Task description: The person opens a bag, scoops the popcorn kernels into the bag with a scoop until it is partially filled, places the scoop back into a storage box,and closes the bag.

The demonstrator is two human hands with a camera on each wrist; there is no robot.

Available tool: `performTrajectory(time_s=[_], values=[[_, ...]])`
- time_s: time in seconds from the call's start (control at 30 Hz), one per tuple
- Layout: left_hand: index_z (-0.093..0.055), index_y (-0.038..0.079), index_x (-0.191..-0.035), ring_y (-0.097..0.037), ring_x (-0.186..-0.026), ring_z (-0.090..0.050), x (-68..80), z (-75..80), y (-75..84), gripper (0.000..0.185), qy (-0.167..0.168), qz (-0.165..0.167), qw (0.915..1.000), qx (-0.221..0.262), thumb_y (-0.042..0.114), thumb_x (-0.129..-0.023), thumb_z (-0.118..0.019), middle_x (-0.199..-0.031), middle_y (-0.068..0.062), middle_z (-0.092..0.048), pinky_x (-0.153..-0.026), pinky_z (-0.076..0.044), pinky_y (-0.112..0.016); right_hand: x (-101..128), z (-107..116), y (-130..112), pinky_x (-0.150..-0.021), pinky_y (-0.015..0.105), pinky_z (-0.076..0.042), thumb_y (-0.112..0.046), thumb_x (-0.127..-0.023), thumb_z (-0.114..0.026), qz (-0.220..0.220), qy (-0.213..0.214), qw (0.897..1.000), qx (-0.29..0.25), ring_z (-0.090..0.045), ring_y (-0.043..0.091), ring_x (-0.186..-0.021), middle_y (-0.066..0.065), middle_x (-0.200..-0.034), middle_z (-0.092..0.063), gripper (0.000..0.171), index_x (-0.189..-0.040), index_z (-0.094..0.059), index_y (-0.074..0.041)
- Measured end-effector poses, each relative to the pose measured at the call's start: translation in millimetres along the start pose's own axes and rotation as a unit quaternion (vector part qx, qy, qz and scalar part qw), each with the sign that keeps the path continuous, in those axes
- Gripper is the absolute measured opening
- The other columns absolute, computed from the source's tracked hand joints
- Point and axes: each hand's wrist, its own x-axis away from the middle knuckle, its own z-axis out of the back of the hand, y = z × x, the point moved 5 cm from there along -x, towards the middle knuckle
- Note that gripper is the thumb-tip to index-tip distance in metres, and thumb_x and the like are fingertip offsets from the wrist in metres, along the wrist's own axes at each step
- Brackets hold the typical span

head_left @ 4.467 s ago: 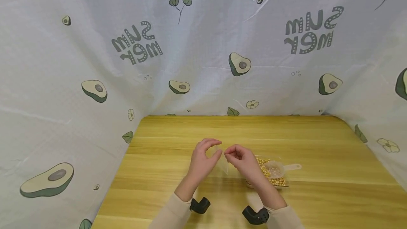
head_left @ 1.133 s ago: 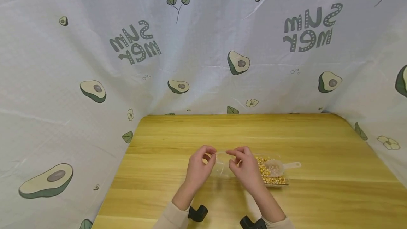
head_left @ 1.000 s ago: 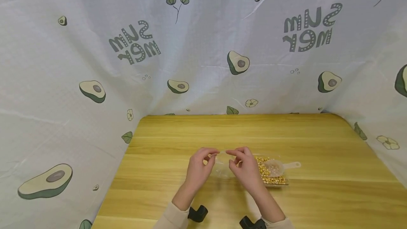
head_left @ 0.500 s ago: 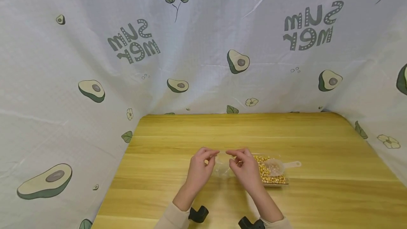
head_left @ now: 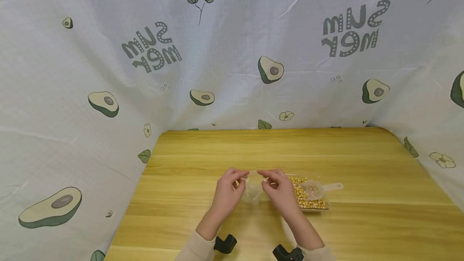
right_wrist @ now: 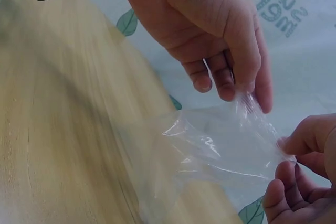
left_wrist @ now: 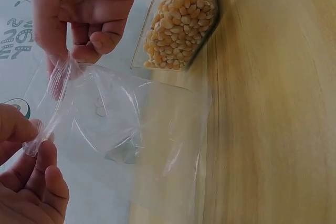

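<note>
From the head view, the left hand (head_left: 229,188) and right hand (head_left: 279,190) each pinch a top edge of a clear plastic bag (head_left: 253,186), held just left of the tray of corn kernels (head_left: 308,198) on the tabletop (head_left: 362,220).

The left wrist view shows the thin film (left_wrist: 131,129) crumpled, limp and near weightless; it likely slips between fingers, so a grip on the rim corners suits best.

In the right wrist view both hands (right_wrist: 220,35) pinch the rim, mouth parted, the bag (right_wrist: 226,150) hanging beside the tray.
</note>
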Motion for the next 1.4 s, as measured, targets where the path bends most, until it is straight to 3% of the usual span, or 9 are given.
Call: performTrajectory(time_s=[0.33,0.77,1.1,1.4], values=[[-0.074,0.006,-0.116,-0.008,-0.087,-0.058,0.9,0.0,-3.4,0.026,-0.009,0.026,0.9979,0.059,0.002,-0.094,-0.061,-0.102,-0.002,-0.068,-0.072,-0.049,-0.018,1.3,2.9,3.9,-0.075,0.022,-0.046,-0.003,-0.093,-0.064,-0.053,-0.022,0.997,-0.054,-0.051,0.013,-0.091,0.01,-0.107,-0.062,0.028,-0.118,-0.074,-0.011],[-0.074,0.006,-0.114,-0.006,-0.086,-0.057,0.3,-0.6,-4.4,0.024,-0.003,0.033,0.9971,0.068,0.002,-0.093,-0.062,-0.103,-0.002,-0.068,-0.073,-0.051,-0.018,3.6,6.7,0.4,-0.074,0.019,-0.047,-0.005,-0.092,-0.067,-0.034,-0.016,0.997,-0.062,-0.052,0.008,-0.088,0.009,-0.106,-0.064,0.028,-0.119,-0.073,-0.007],[-0.074,0.006,-0.115,-0.009,-0.086,-0.058,1.0,0.0,-3.1,0.024,0.005,0.034,0.997,0.069,0.002,-0.093,-0.064,-0.104,-0.005,-0.068,-0.071,-0.051,-0.017,4.6,12.4,-0.9,-0.076,0.02,-0.048,-0.005,-0.094,-0.065,-0.026,-0.009,0.997,-0.071,-0.054,0.008,-0.09,0.013,-0.116,-0.06,0.032,-0.126,-0.068,-0.01],[-0.073,0.006,-0.118,-0.009,-0.087,-0.058,0.9,2.7,-3.3,0.025,0.006,0.035,0.9969,0.069,0.005,-0.094,-0.065,-0.106,-0.005,-0.068,-0.071,-0.052,-0.017,8.1,40.3,-6.7,-0.074,0.019,-0.048,-0.009,-0.097,-0.061,-0.027,0.032,0.998,-0.056,-0.056,0.006,-0.089,0.008,-0.113,-0.059,0.032,-0.129,-0.065,-0.016]])
